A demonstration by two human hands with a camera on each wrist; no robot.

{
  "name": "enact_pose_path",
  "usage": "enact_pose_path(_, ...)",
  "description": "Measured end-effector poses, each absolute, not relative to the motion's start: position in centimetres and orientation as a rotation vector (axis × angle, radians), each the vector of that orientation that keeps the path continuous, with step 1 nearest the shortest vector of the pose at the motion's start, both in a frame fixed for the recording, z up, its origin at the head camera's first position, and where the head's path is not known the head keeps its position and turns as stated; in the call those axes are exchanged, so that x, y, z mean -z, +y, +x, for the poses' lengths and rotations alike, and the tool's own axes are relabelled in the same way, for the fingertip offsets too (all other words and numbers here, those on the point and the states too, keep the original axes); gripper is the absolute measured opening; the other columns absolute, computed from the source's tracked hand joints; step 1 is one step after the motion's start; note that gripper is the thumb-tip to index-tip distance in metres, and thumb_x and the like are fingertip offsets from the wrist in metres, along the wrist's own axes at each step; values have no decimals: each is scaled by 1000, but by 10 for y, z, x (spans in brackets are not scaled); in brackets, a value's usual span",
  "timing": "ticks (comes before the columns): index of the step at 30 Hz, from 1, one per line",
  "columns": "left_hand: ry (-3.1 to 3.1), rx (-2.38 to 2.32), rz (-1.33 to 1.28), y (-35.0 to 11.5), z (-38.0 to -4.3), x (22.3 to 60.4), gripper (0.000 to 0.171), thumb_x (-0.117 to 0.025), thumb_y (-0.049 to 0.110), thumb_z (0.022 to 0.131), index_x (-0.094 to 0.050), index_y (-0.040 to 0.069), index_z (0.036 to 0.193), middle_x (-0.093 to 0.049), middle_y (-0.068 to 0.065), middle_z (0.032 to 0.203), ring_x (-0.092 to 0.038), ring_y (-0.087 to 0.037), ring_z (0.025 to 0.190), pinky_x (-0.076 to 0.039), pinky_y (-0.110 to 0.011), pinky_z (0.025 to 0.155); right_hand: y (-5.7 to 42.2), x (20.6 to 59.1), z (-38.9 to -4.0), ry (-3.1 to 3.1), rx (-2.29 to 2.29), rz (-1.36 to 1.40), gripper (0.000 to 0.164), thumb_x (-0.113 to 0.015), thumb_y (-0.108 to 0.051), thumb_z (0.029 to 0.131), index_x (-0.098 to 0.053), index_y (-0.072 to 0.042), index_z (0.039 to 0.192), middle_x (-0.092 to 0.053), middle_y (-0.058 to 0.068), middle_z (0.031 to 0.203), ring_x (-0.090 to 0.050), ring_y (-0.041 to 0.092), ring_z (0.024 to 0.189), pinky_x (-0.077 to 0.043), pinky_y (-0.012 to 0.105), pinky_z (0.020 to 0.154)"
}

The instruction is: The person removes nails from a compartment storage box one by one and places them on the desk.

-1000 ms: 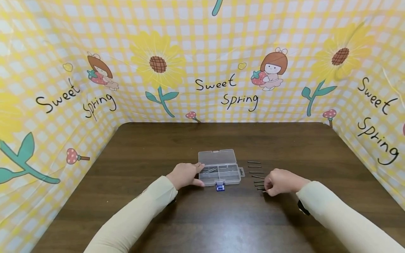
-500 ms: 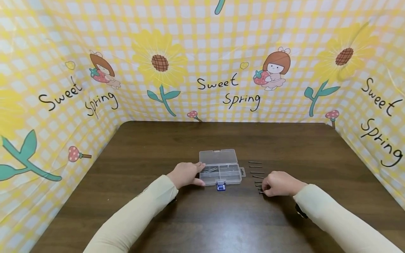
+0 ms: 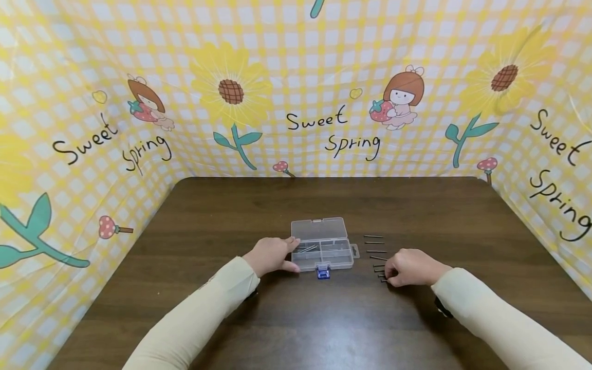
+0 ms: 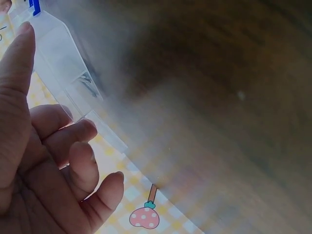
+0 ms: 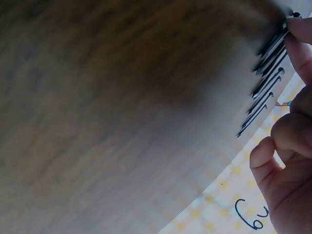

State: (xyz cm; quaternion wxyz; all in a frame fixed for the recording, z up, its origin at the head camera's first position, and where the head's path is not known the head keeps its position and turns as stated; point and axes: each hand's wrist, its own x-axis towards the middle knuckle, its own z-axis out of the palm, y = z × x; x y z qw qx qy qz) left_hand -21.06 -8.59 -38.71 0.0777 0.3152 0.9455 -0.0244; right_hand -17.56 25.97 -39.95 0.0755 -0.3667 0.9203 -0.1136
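Note:
A clear plastic compartment box (image 3: pixel 336 261) lies with its lid (image 3: pixel 318 229) folded back and its blue latch (image 3: pixel 323 273) toward me. My left hand (image 3: pixel 270 256) holds the box's left end, thumb near the front corner and fingers at the back. Several nails (image 3: pixel 307 249) lie in the back left compartment. To the right of the box, more nails (image 3: pixel 375 243) form a column on the table. At the near end of this column, my right hand (image 3: pixel 411 268) pinches a nail (image 3: pixel 384 281) between thumb and forefinger; the fingers hide most of it.
The brown wooden table (image 3: pixel 222 205) is bordered at the back and sides by a yellow checked cloth (image 3: pixel 296 67). A hanging tab (image 3: pixel 355 251) sticks out from the box's right end, toward the nails.
My right hand shifts only slightly at the near end of the nail column. My left hand and the box stay in place.

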Motion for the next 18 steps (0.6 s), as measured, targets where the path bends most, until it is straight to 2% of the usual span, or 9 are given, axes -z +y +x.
enact_pose_path(18, 2831, 74, 958, -85, -212, 388, 79, -67, 53, 79, -50, 5, 140, -53, -13, 137, -61, -28, 111, -53, -38, 81, 259, 398, -181, 2771, 311, -1159, 4, -70, -16, 78, -70, -16, 74, -64, -14, 73, -53, 0, 61, -48, 27, 59)
